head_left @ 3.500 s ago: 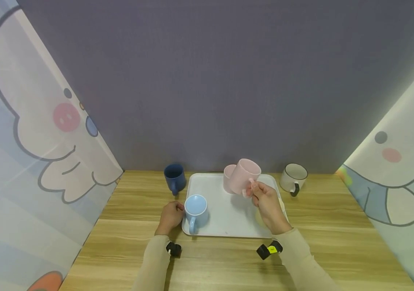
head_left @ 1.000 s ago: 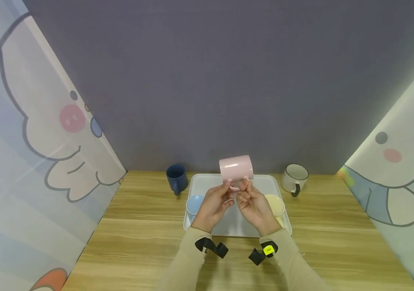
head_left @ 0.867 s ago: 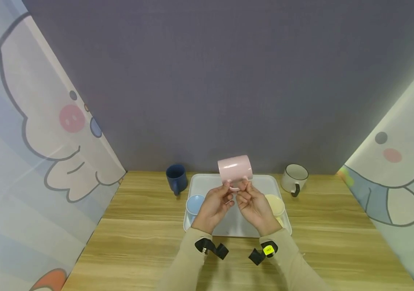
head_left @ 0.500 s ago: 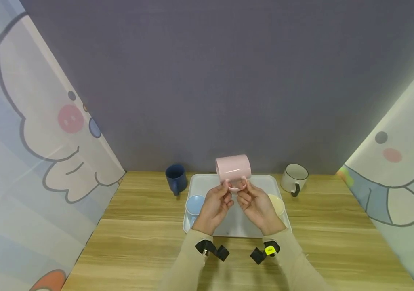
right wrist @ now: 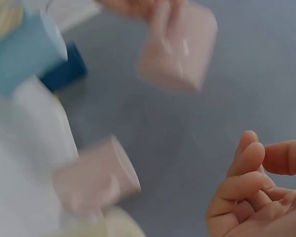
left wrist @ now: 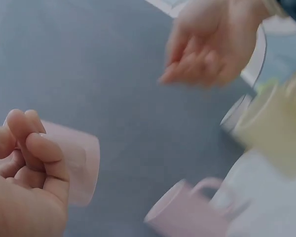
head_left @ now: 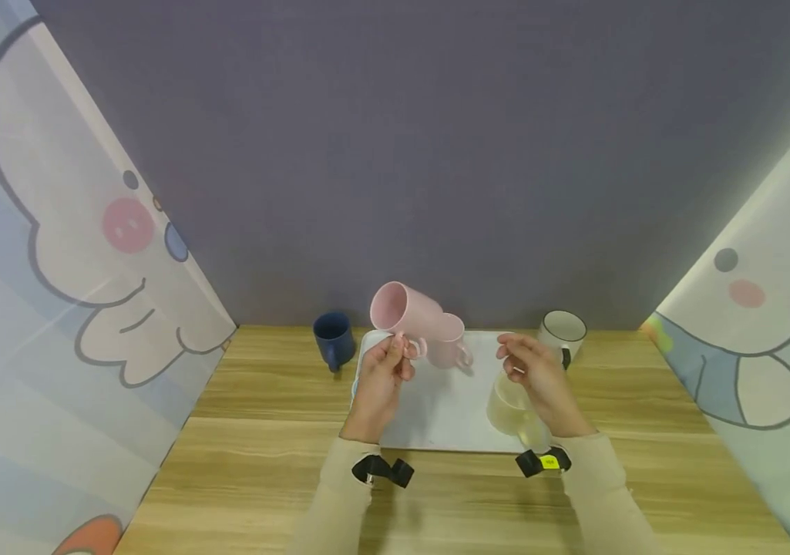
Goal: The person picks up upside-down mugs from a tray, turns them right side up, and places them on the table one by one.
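My left hand (head_left: 375, 389) pinches the handle of a pink mug (head_left: 414, 314), which is tilted in the air above the tray, its mouth facing left. Behind it a second pink mug (head_left: 448, 353) stands on the white tray (head_left: 436, 428). Over the pale yellow mug (head_left: 505, 408) hovers my right hand (head_left: 543, 381), fingers loosely bent and holding nothing; the right wrist view shows thumb and fingertips close together. A light blue mug (right wrist: 27, 54) appears in the right wrist view; in the head view my left hand hides nearly all of it.
On the wooden table (head_left: 263, 462), a dark blue mug (head_left: 334, 339) stands left of the tray. A white mug (head_left: 561, 330) with a dark rim and handle stands to its right. A grey panel (head_left: 436, 154) rises behind the table, with printed cartoon sheets at both sides.
Both hands held the pink mug by its handle earlier. My right hand has let go and moved right, over the yellow mug. My left hand has shifted left, turning the mug's mouth towards the viewer.
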`<state>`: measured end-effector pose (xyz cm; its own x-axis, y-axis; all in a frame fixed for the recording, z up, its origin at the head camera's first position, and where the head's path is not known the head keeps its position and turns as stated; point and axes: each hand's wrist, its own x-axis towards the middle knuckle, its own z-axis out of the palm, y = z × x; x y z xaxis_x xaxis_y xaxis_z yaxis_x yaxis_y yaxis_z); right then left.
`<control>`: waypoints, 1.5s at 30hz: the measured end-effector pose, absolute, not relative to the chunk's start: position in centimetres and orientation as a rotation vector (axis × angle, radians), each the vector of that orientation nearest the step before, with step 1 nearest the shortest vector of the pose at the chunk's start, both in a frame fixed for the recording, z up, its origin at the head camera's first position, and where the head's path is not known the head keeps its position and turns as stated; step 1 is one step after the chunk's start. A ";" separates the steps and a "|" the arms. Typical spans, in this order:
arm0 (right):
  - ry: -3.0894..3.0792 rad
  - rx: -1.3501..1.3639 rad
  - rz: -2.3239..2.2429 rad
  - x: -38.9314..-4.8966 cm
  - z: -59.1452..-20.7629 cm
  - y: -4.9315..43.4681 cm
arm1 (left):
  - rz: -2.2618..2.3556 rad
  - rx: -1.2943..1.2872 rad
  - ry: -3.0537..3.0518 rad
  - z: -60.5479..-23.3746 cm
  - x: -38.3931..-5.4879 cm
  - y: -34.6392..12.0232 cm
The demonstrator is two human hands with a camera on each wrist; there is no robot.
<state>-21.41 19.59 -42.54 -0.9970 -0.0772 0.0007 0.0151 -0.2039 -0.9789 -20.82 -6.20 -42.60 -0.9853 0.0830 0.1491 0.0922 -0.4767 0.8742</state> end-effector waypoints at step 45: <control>2.781 0.147 -1.186 -22.8 -53.7 28.4 | -2.058 0.262 -1.716 -44.5 -21.2 -22.8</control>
<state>-22.78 28.37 -53.72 -0.9888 0.0439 -0.1429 0.1335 0.6891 -0.7123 -21.25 -22.78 -44.50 -0.8828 -0.4500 0.1352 0.2138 -0.1284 0.9684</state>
